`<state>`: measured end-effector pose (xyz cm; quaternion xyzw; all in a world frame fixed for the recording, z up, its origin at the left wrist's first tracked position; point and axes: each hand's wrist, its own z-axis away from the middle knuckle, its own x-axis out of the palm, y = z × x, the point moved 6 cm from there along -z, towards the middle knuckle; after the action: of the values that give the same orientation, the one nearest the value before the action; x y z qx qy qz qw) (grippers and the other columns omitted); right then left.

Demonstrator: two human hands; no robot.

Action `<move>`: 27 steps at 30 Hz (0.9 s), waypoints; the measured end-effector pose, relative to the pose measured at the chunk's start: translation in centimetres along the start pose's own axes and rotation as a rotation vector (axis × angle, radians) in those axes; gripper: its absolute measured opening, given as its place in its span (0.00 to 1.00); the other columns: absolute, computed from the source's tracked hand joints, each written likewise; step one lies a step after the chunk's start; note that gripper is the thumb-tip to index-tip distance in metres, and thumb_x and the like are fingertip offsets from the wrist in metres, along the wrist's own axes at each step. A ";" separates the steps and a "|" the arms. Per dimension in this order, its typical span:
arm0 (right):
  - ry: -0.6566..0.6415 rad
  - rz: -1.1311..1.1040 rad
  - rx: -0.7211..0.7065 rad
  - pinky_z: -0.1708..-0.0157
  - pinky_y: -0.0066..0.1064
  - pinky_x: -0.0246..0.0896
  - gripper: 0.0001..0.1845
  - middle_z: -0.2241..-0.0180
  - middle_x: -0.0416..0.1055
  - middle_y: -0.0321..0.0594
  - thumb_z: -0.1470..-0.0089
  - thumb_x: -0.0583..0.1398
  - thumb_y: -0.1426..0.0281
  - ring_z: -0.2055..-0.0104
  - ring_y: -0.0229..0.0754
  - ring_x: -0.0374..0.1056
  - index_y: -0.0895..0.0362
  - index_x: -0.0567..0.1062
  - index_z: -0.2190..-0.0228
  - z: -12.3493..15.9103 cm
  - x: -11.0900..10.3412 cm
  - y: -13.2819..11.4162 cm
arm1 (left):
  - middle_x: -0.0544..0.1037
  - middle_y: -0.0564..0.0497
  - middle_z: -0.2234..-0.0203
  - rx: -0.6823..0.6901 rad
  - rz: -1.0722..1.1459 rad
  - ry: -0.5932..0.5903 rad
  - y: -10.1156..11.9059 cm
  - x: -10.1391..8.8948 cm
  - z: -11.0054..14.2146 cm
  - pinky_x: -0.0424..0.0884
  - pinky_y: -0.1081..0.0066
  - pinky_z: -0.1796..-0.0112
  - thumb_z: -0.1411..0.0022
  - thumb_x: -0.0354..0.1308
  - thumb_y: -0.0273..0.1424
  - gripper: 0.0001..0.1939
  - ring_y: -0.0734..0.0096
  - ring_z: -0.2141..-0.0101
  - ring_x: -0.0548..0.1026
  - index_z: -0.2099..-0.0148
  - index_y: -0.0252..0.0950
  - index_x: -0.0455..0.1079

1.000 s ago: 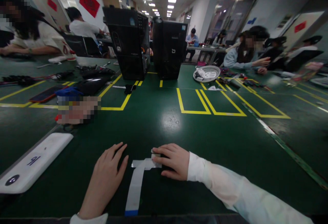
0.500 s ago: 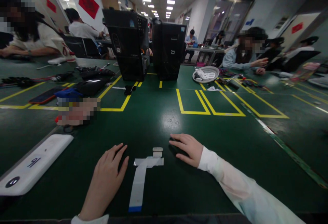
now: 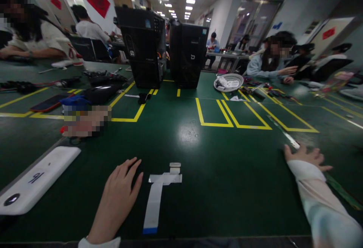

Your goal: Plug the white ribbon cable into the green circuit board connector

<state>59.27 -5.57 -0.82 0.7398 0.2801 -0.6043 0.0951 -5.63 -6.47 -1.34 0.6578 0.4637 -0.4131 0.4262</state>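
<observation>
A white flat ribbon cable [image 3: 153, 206] with a blue end lies on the green table [image 3: 221, 187]. Its upper part folds sideways and carries a small connector [image 3: 175, 166]. My left hand [image 3: 121, 187] rests on the table just left of the cable, fingers apart, holding nothing. Far to the right, my right hand [image 3: 306, 157] is spread over a long narrow green strip [image 3: 344, 193], which looks like a circuit board. The hand covers the strip's middle, and I cannot tell whether it touches it.
On the left lies a white elongated device [image 3: 39, 180] marked 16. Two black computer cases [image 3: 141, 51] stand at the back, beside a white basket [image 3: 228, 82]. Yellow tape [image 3: 252, 127] marks out boxes. Cables and tools [image 3: 104, 92] clutter the left; co-workers sit around.
My right hand has swung from beside the ribbon cable out to the right, onto the area of the green strip. My left hand and the cable have stayed in place.
</observation>
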 end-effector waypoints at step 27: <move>0.058 -0.016 0.108 0.45 0.67 0.36 0.50 0.35 0.40 0.70 0.48 0.37 0.41 0.34 0.71 0.40 0.63 0.59 0.37 0.3 -0.2 8.3 | 0.70 0.38 0.44 -0.012 -0.010 -0.016 -0.3 0.3 0.0 0.65 0.49 0.46 0.34 0.41 0.45 0.29 0.51 0.44 0.68 0.40 0.33 0.66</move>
<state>63.37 -12.62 -2.34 0.7589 0.2555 -0.5975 0.0419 -5.82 -6.36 -1.66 0.6494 0.4660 -0.4179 0.4318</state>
